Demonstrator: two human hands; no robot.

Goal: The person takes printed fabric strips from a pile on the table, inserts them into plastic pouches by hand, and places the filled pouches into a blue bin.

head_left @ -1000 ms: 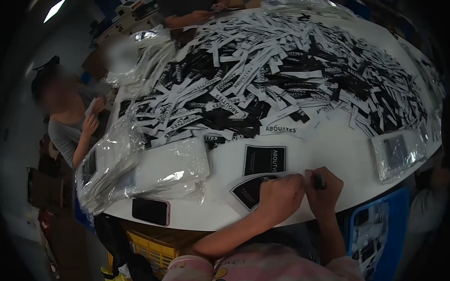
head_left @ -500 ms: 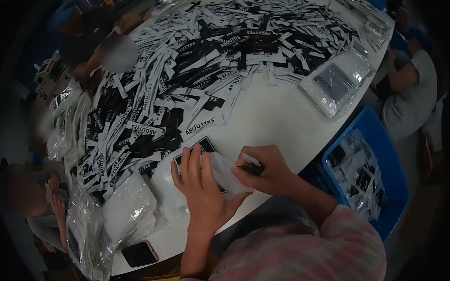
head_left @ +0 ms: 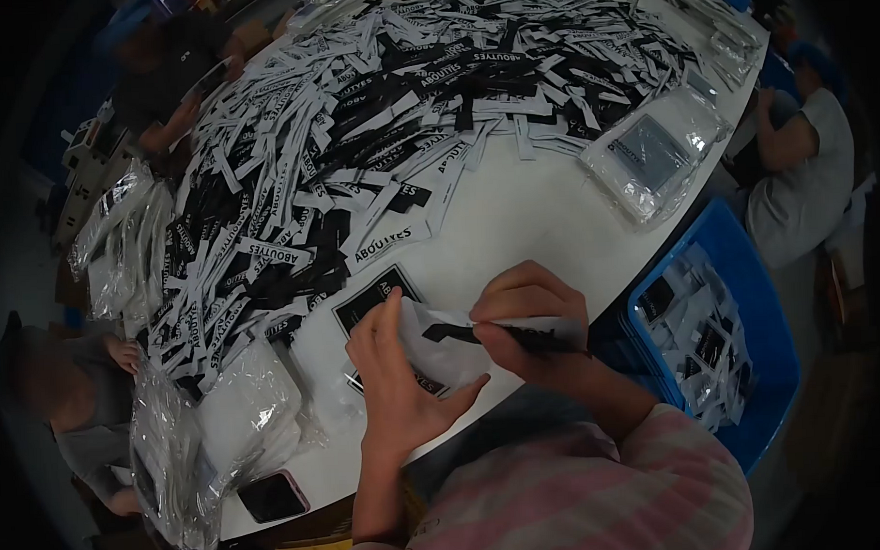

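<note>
My right hand [head_left: 535, 315] pinches a folded black-and-white printed strip [head_left: 534, 336], its dark end reaching over a translucent plastic bag [head_left: 428, 345]. My left hand [head_left: 397, 373] grips that bag from its near left side, fingers bent over it and thumb stretched along its near edge. Beneath the bag lie flat black cards or packets [head_left: 375, 299] with white lettering and a white border. Whether the strip's tip is inside the bag or just above it, I cannot tell. Just left of my left hand sits a stack of translucent bags [head_left: 322, 362].
A large heap of printed strips [head_left: 357, 113] covers the far table [head_left: 515, 214]. Clear-wrapped packs [head_left: 649, 156] lie at the right; plastic-wrapped bundles [head_left: 241, 403] and a phone [head_left: 273, 497] at the left. A blue bin [head_left: 773, 360] holds several filled bags. Other people sit around.
My right hand has turned and shifted slightly right, showing more of the strip. My left fingers have bent more, and the bag bulges up between both hands.
</note>
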